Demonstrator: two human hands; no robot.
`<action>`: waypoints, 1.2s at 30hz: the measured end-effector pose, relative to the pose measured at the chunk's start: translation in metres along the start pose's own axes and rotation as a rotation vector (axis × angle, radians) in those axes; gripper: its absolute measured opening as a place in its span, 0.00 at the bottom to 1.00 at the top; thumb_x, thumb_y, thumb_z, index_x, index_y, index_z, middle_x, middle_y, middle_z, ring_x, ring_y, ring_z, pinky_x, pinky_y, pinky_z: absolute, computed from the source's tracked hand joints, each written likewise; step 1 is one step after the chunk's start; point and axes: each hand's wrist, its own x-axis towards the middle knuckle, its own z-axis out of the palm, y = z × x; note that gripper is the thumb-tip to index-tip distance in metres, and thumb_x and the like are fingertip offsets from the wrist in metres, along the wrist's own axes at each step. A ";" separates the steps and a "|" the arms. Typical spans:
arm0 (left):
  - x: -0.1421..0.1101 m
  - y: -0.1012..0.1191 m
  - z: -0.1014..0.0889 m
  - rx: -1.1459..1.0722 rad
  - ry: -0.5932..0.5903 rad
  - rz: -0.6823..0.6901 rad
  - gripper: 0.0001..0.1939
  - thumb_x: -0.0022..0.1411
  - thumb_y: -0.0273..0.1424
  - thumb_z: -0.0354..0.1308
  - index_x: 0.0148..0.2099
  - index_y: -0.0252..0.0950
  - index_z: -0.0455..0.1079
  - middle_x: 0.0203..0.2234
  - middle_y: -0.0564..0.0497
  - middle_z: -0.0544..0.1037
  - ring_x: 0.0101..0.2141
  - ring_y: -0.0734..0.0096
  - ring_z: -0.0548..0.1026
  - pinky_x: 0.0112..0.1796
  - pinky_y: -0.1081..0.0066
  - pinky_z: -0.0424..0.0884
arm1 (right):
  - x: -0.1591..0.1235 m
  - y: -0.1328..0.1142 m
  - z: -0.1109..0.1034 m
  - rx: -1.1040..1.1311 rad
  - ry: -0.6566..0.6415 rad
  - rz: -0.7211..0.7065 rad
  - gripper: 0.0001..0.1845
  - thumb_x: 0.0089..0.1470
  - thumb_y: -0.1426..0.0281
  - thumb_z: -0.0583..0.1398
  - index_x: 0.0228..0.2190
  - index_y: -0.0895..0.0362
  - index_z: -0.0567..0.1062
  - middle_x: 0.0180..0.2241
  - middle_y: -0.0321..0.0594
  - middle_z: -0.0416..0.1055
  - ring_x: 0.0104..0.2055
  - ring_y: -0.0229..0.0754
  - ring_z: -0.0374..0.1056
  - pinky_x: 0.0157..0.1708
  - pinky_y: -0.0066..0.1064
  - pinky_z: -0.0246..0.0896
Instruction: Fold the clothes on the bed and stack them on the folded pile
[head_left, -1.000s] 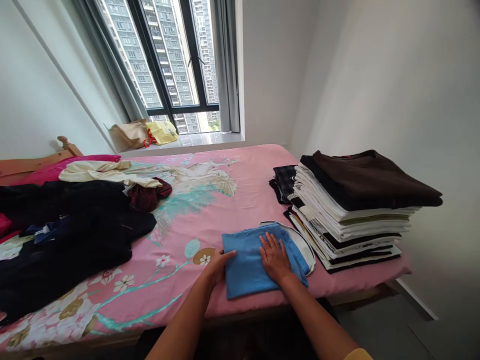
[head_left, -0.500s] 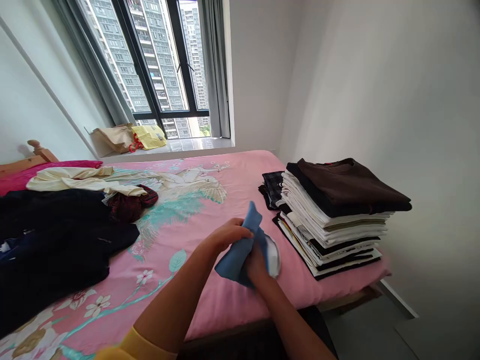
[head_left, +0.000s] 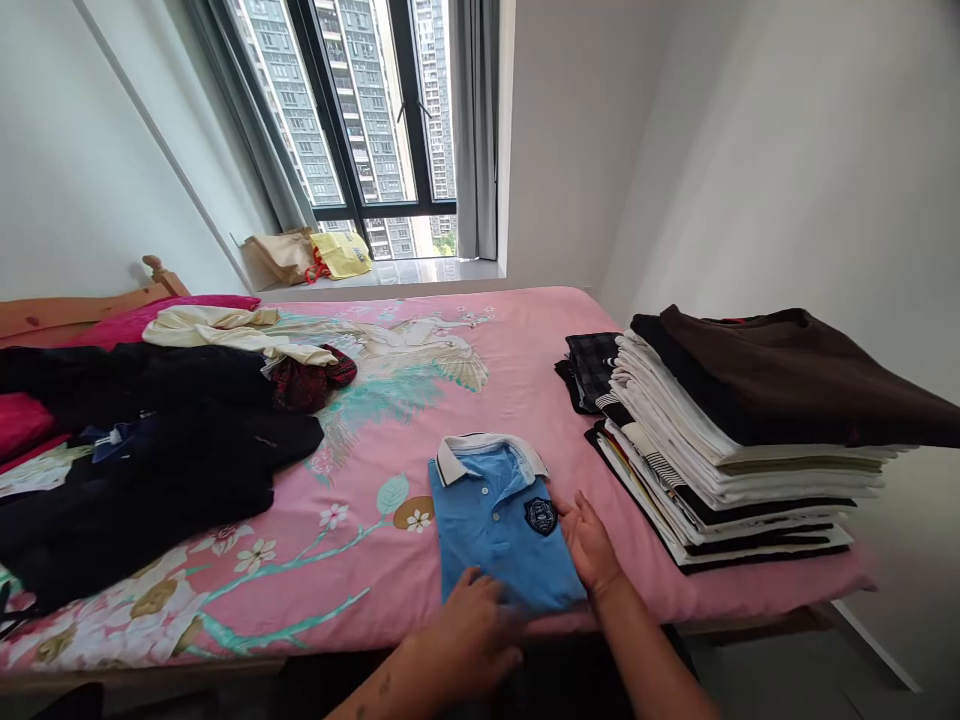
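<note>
A folded light-blue polo shirt [head_left: 499,530] with a white collar and a dark chest badge lies face up near the front edge of the pink bed [head_left: 480,390]. My left hand [head_left: 469,635] rests on the shirt's near edge, fingers curled over the fabric. Against the shirt's right edge lies my right hand [head_left: 589,540], its fingers stretched out and touching the cloth. Just to the right stands a tall stack of folded clothes [head_left: 742,430] with a dark brown garment on top.
A heap of dark unfolded clothes [head_left: 142,470] with a cream garment [head_left: 225,335] and a red plaid piece [head_left: 311,380] covers the bed's left side. Paper bags [head_left: 311,258] sit on the window sill. A white wall runs along the right.
The blue shirt was lifted and turned over between both hands, and now lies flat with collar and badge up. My hands have moved to its near and right edges.
</note>
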 end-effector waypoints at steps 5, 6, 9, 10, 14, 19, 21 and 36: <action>-0.018 -0.046 0.024 0.067 0.410 -0.134 0.25 0.63 0.36 0.47 0.62 0.41 0.56 0.60 0.44 0.60 0.59 0.56 0.58 0.56 0.55 0.57 | 0.003 0.006 -0.012 -0.062 0.092 0.085 0.26 0.50 0.56 0.58 0.48 0.56 0.65 0.43 0.47 0.72 0.44 0.49 0.70 0.40 0.39 0.68; -0.018 -0.056 0.028 0.108 0.432 -0.145 0.27 0.63 0.36 0.47 0.64 0.42 0.52 0.62 0.45 0.56 0.61 0.55 0.54 0.57 0.52 0.53 | 0.002 0.008 -0.010 -0.210 0.170 0.015 0.28 0.49 0.56 0.58 0.50 0.55 0.64 0.45 0.48 0.71 0.46 0.50 0.69 0.42 0.40 0.67; -0.020 -0.076 0.049 0.140 0.403 -0.179 0.30 0.63 0.41 0.47 0.65 0.46 0.47 0.64 0.48 0.52 0.62 0.53 0.50 0.58 0.47 0.45 | -0.008 0.020 0.000 -0.775 0.245 -0.336 0.30 0.50 0.57 0.58 0.53 0.54 0.63 0.54 0.48 0.63 0.57 0.53 0.58 0.55 0.47 0.55; -0.022 -0.080 0.057 0.113 0.402 -0.202 0.30 0.62 0.43 0.47 0.65 0.46 0.48 0.63 0.48 0.53 0.62 0.54 0.50 0.59 0.47 0.45 | -0.012 0.025 0.002 -0.943 0.200 -0.438 0.29 0.51 0.57 0.57 0.54 0.52 0.63 0.57 0.46 0.60 0.60 0.53 0.53 0.58 0.50 0.48; -0.029 -0.084 0.068 -0.198 0.564 -0.411 0.30 0.60 0.42 0.50 0.62 0.38 0.55 0.60 0.42 0.60 0.59 0.56 0.58 0.57 0.53 0.53 | -0.027 0.043 -0.004 -1.186 0.047 -0.557 0.27 0.54 0.61 0.54 0.55 0.52 0.63 0.57 0.45 0.59 0.61 0.51 0.52 0.60 0.52 0.43; -0.013 -0.097 0.038 -0.926 0.642 -0.643 0.22 0.57 0.44 0.49 0.48 0.36 0.69 0.42 0.45 0.77 0.39 0.64 0.76 0.37 0.69 0.72 | -0.011 0.031 -0.023 -0.904 0.252 -0.331 0.24 0.56 0.60 0.50 0.50 0.58 0.67 0.50 0.48 0.67 0.52 0.47 0.64 0.51 0.38 0.60; -0.002 -0.105 0.028 -1.107 0.581 -0.697 0.20 0.54 0.46 0.51 0.39 0.36 0.70 0.30 0.50 0.77 0.24 0.72 0.74 0.21 0.75 0.66 | 0.003 0.021 -0.026 -0.897 0.225 -0.223 0.21 0.54 0.61 0.51 0.46 0.57 0.70 0.48 0.46 0.69 0.50 0.46 0.65 0.50 0.37 0.59; 0.007 -0.112 0.022 -1.223 0.417 -0.706 0.24 0.45 0.53 0.59 0.25 0.38 0.58 0.09 0.62 0.60 0.08 0.83 0.56 0.10 0.79 0.47 | 0.060 0.008 -0.024 -0.782 0.121 -0.027 0.10 0.43 0.63 0.60 0.21 0.57 0.69 0.18 0.35 0.68 0.23 0.37 0.64 0.21 0.25 0.53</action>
